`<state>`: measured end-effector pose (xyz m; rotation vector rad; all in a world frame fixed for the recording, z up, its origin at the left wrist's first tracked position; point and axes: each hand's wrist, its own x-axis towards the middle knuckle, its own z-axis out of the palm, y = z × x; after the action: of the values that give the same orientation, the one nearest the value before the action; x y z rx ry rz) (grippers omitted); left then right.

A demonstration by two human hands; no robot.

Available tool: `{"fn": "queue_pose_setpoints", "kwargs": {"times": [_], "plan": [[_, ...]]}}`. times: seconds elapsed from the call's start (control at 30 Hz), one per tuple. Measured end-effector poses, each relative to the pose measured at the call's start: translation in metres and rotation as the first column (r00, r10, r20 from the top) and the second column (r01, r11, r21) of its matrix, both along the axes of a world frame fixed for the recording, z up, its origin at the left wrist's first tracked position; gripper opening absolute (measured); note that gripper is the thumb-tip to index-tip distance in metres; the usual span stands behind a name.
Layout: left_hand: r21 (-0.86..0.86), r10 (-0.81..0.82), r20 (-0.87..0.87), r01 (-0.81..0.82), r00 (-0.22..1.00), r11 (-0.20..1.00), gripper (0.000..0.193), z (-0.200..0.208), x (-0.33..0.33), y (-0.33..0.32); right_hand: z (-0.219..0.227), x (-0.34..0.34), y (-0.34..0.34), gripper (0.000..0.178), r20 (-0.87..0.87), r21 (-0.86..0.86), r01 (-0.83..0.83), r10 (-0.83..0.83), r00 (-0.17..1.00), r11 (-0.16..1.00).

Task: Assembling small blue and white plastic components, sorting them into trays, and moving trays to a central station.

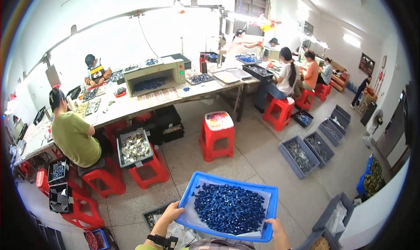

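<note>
Fingers (175, 210) of both hands (278, 232) pinching blue tray (273, 206) of dark-blue pieces (229, 208), red stool (217, 138) beyond, grey bins (309, 169) far right

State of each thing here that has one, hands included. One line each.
Left hand: gripping blue tray's left edge.
Right hand: gripping lower right corner, fingers mostly hidden.
Blue tray: held up, loaded.
Dark blue pieces: loose, heaped.
White liner: under the pieces, edges showing.
Centre red stool: upright, seat covered.
Standing fan: upright; running unclear.
Ceiling light: lit.
</note>
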<state>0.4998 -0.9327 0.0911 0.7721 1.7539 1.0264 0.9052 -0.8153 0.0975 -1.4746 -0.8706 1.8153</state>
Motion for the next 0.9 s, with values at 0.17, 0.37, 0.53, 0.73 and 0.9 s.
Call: {"fn": "queue_pose_setpoints", "kwargs": {"times": [0.17, 0.37, 0.53, 0.73, 0.9], "plan": [[0.023, 0.118, -0.036, -0.117, 0.992, 0.993, 0.038, -0.02, -0.041, 0.09, -0.002, -0.057, 0.151, 0.032, -0.032, -0.047, -0.179, 0.177, 0.984, 0.983], [-0.005, 0.437, 0.053, -0.438, 0.898, 0.899, 0.039, -0.003, -0.104, 0.155, 0.006, -0.196, 0.322, 0.033, -0.075, -0.018, -0.423, 0.421, 0.904, 0.906], [0.077, 0.705, 0.127, -0.715, 0.698, 0.694, 0.041, 0.026, -0.164, 0.177, 0.001, -0.362, 0.425, 0.035, -0.059, 0.107, -0.697, 0.705, 0.707, 0.709], [0.109, 0.825, -0.021, -0.819, 0.565, 0.564, 0.04, -0.008, -0.326, 0.206, -0.012, -0.589, 0.496, 0.035, -0.044, 0.087, -0.841, 0.845, 0.533, 0.534], [0.143, 0.856, 0.074, -0.855, 0.512, 0.499, 0.041, -0.007, -0.442, 0.239, 0.009, -0.737, 0.532, 0.038, -0.088, 0.119, -0.881, 0.889, 0.45, 0.458]]}}
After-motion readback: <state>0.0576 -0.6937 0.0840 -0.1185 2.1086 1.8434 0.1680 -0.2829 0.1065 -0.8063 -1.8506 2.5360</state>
